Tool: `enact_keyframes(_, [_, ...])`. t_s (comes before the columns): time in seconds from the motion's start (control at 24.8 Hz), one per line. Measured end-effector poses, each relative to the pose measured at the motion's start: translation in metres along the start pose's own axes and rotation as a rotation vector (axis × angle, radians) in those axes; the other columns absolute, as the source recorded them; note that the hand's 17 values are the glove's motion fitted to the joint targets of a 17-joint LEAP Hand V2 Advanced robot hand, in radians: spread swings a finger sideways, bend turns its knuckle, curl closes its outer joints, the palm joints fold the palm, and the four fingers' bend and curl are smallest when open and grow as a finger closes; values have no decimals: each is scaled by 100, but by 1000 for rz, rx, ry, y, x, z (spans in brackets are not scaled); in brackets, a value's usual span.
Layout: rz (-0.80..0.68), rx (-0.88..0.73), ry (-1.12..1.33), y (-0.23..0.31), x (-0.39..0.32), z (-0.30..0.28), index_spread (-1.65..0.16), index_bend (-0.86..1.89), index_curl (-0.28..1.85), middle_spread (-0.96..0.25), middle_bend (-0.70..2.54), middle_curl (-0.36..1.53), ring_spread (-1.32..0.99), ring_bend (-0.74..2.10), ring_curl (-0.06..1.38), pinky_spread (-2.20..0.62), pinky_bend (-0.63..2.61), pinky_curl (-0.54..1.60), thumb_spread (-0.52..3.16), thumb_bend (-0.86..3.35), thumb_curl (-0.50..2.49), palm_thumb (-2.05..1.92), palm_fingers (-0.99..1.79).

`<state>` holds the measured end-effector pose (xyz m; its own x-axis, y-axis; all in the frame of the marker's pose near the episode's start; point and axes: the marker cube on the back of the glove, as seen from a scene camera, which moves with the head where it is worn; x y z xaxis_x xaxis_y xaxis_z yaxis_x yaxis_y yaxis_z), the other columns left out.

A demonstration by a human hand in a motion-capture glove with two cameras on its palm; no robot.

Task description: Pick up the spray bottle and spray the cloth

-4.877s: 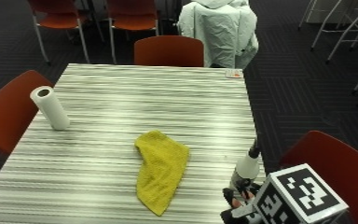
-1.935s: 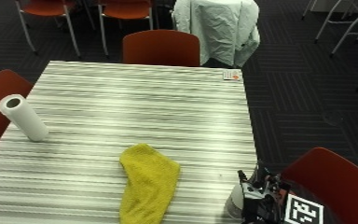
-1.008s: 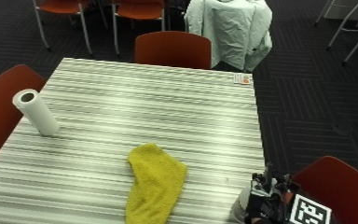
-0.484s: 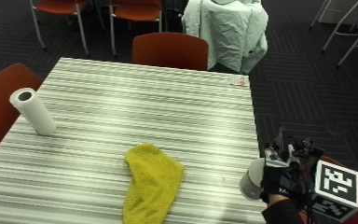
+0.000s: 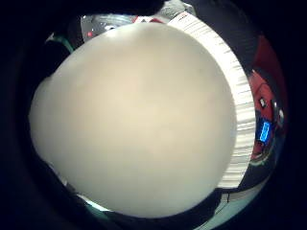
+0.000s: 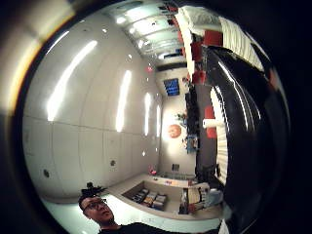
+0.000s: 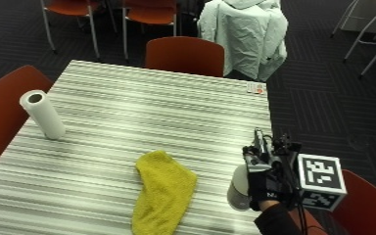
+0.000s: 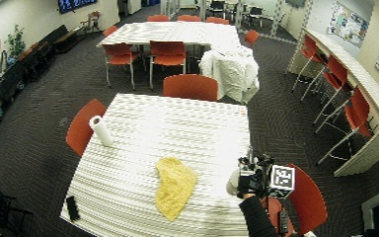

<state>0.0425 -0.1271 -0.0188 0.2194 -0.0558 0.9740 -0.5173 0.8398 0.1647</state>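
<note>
A yellow cloth (image 7: pixel 162 188) lies crumpled on the striped table (image 7: pixel 142 112), near its front edge. To the cloth's right, at the table's right edge, my gloved right hand (image 7: pixel 266 183) grips the spray bottle (image 7: pixel 239 190), a pale rounded body with a dark spray head above the fingers. I cannot tell whether the bottle stands on the table or hangs just above it. The bottle's pale body (image 5: pixel 139 120) fills the little finger side palm view, with a strip of the table (image 5: pixel 237 110) beside it. In the wide outside view the hand (image 8: pixel 248 185) and bottle (image 8: pixel 233 183) sit right of the cloth (image 8: pixel 174 186).
A paper towel roll (image 7: pixel 42 115) stands upright near the table's left edge. A small card (image 7: pixel 256 88) lies at the far right corner and a dark flat object (image 8: pixel 71 207) at the front left corner. Red chairs (image 7: pixel 187 55) ring the table; one carries a pale jacket (image 7: pixel 243 34).
At first the bottle stood upright with my hand below it; now my hand is wrapped round it. The outside camera has shifted between frames. Cloth and roll stay put.
</note>
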Motion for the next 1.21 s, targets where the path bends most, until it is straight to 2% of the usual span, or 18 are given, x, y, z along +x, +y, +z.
enact_keyframes(0.4, [4, -397, 83, 7, -26, 103, -14, 37, 58, -4, 53, 57, -13, 49, 49, 6, 14, 23, 98, 6, 74, 122, 93])
enact_keyframes(0.81, [23, -474, 164, -8, -20, 123, -14, 36, 59, -4, 51, 58, -13, 49, 51, 5, 14, 25, 94, 3, 77, 123, 95])
enact_keyframes(0.97, [123, -528, 258, -17, -4, 128, -14, 34, 60, -4, 50, 58, -13, 49, 52, 5, 15, 26, 93, 3, 78, 123, 96])
enact_keyframes(1.21, [437, -682, 487, -23, 47, 134, -14, 32, 60, -3, 49, 59, -13, 48, 52, 5, 16, 27, 90, 3, 80, 124, 99])
